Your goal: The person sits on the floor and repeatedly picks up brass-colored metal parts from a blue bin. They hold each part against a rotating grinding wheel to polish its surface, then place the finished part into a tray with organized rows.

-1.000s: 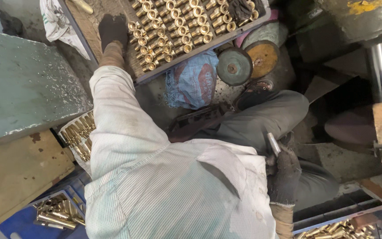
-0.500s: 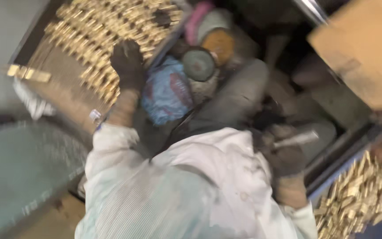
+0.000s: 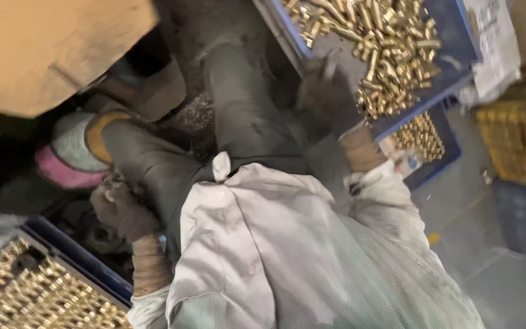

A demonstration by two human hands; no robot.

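Reaching into a blue plastic tray, the right hand wears a grimy dark fabric glove and rests with fingers spread loosely over a heap of small brass fittings; blur hides whether any piece is pinched between them. The fittings are short, shiny, yellow cylinders lying jumbled at all angles across the tray's floor. Just beneath it a second blue tray shows more of the same brass parts, packed closer.

The left hand, gloved alike, is curled near the person's knee, touching the dark grey trouser leg; something small and pale glints at its fingertips, but what it is cannot be told. Below it lies a third blue-rimmed tray with brass pieces set in neat rows. A pale, finely striped, soiled shirt fills the middle. Rounded pink and orange discs sit beside the knee, under a tan cardboard-like slab.
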